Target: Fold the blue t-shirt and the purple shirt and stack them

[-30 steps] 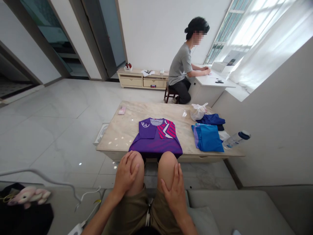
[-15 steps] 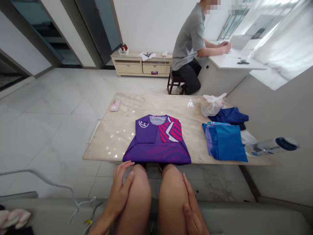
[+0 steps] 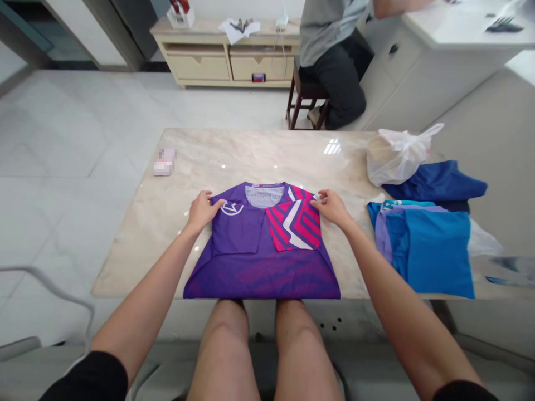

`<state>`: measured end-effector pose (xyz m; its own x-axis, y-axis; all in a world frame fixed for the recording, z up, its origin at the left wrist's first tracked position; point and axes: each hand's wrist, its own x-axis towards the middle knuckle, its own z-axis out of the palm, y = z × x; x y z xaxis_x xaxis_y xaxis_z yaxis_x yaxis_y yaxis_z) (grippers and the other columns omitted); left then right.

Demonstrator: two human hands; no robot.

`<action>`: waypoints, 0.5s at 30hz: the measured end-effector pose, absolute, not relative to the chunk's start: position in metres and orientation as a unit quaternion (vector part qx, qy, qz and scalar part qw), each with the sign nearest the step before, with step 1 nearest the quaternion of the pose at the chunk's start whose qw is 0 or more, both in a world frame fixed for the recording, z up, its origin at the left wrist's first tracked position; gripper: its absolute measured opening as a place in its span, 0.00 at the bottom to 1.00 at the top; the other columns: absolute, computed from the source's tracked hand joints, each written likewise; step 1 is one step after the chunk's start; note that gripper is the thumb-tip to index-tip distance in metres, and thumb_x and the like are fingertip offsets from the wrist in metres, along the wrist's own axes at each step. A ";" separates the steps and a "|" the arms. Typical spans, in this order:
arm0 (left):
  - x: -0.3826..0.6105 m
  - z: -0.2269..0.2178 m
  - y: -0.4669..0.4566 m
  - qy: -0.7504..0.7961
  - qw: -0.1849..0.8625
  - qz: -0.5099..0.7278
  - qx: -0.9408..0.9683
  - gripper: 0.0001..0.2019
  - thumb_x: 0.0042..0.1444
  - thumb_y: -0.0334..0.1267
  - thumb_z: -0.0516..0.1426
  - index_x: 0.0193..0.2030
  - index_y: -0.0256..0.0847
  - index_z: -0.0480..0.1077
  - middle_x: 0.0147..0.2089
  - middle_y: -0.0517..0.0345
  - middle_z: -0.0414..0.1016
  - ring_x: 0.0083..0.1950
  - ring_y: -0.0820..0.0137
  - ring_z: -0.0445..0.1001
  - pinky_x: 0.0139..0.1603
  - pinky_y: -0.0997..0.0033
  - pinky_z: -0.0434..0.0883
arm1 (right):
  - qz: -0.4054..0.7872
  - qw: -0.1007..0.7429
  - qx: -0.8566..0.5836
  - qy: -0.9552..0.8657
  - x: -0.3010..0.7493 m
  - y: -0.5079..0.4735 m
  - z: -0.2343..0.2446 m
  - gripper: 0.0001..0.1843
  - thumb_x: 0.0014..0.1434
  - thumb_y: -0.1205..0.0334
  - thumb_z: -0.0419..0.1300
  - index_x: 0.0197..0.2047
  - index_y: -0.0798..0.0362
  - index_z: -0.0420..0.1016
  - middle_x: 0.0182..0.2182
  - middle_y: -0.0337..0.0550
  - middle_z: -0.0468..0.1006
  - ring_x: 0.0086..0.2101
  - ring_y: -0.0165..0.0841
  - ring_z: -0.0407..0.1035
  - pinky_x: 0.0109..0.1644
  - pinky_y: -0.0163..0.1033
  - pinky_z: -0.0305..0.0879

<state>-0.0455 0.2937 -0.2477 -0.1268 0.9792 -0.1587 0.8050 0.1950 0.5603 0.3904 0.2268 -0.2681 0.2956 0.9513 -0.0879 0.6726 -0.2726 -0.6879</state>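
Note:
A purple T-shirt point(image 3: 259, 273) lies on the stone-patterned table in front of my knees, its neck away from me. Both sleeves are folded inward over its front; the one on the right has pink stripes and a white zigzag. My left hand point(image 3: 203, 211) is at the left shoulder edge, thumb on top of the cloth by a white round logo and fingers at the edge. At the opposite shoulder, my right hand point(image 3: 331, 207) pinches the edge between thumb and fingers. How far the fingertips reach under the cloth is hidden.
Folded blue clothes point(image 3: 438, 245) lie at the table's right, with a dark blue garment point(image 3: 449, 184) and a white plastic bag point(image 3: 397, 156) behind. A blurred bottle point(image 3: 512, 271) is at the right edge. A pink item point(image 3: 165, 161) lies far left. Beyond the table, a person point(image 3: 334, 72) sits on a stool.
Both my hands have left my knees and reached forward to the shirt's shoulders. My view has tilted down and come closer to the table. The shirt remains folded the same way.

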 end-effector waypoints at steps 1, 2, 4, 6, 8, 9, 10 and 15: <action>-0.044 -0.251 0.304 0.724 0.239 0.145 0.631 0.29 0.60 0.51 0.69 0.62 0.36 0.73 0.59 0.36 0.82 0.58 0.54 0.82 0.61 0.57 0.75 | 0.261 0.244 -0.749 -0.557 0.395 0.242 -0.272 0.30 0.58 0.52 0.75 0.57 0.61 0.77 0.40 0.45 0.82 0.35 0.34 0.75 0.47 0.40 0.74; -0.043 -0.254 0.312 0.716 0.228 0.116 0.649 0.31 0.58 0.55 0.70 0.61 0.38 0.74 0.58 0.38 0.83 0.58 0.53 0.82 0.60 0.58 0.75 | 0.274 0.208 -0.741 -0.577 0.399 0.254 -0.275 0.31 0.57 0.52 0.77 0.57 0.60 0.77 0.37 0.41 0.82 0.34 0.33 0.74 0.46 0.39 0.73; -0.042 -0.257 0.323 0.697 0.222 0.058 0.680 0.31 0.54 0.57 0.72 0.58 0.39 0.77 0.54 0.42 0.85 0.55 0.52 0.82 0.56 0.60 0.75 | 0.304 0.129 -0.720 -0.611 0.402 0.268 -0.274 0.29 0.55 0.54 0.79 0.55 0.59 0.80 0.33 0.36 0.80 0.32 0.31 0.73 0.44 0.37 0.71; -0.041 -0.257 0.329 0.665 0.235 0.014 0.709 0.29 0.52 0.56 0.73 0.55 0.40 0.80 0.48 0.46 0.86 0.51 0.53 0.82 0.52 0.62 0.75 | 0.309 0.073 -0.697 -0.643 0.400 0.273 -0.267 0.21 0.56 0.56 0.78 0.49 0.58 0.83 0.31 0.36 0.80 0.32 0.30 0.72 0.45 0.36 0.69; -0.038 -0.256 0.337 0.636 0.242 -0.001 0.733 0.23 0.54 0.54 0.72 0.50 0.40 0.83 0.44 0.48 0.86 0.49 0.54 0.82 0.50 0.63 0.74 | 0.273 0.065 -0.679 -0.678 0.394 0.273 -0.260 0.14 0.63 0.58 0.73 0.45 0.61 0.84 0.35 0.41 0.82 0.36 0.30 0.73 0.48 0.36 0.67; -0.035 -0.254 0.341 0.629 0.238 0.003 0.740 0.21 0.55 0.53 0.72 0.49 0.41 0.84 0.43 0.49 0.86 0.49 0.54 0.82 0.50 0.63 0.74 | 0.243 0.077 -0.678 -0.690 0.390 0.273 -0.256 0.13 0.67 0.59 0.69 0.46 0.63 0.84 0.39 0.45 0.83 0.39 0.30 0.73 0.51 0.37 0.66; -0.032 -0.251 0.346 0.629 0.227 0.011 0.743 0.19 0.55 0.52 0.72 0.48 0.41 0.84 0.43 0.50 0.86 0.49 0.54 0.83 0.50 0.63 0.74 | 0.214 0.092 -0.681 -0.694 0.385 0.274 -0.253 0.14 0.70 0.59 0.65 0.47 0.65 0.84 0.42 0.49 0.84 0.43 0.31 0.73 0.54 0.37 0.66; -0.008 -0.210 0.379 0.664 0.141 0.109 0.727 0.22 0.67 0.52 0.64 0.52 0.30 0.80 0.52 0.48 0.85 0.59 0.55 0.81 0.59 0.62 0.71 | 0.106 0.174 -0.747 -0.633 0.363 0.303 -0.214 0.15 0.76 0.62 0.59 0.57 0.66 0.78 0.56 0.60 0.81 0.55 0.39 0.73 0.62 0.45 0.65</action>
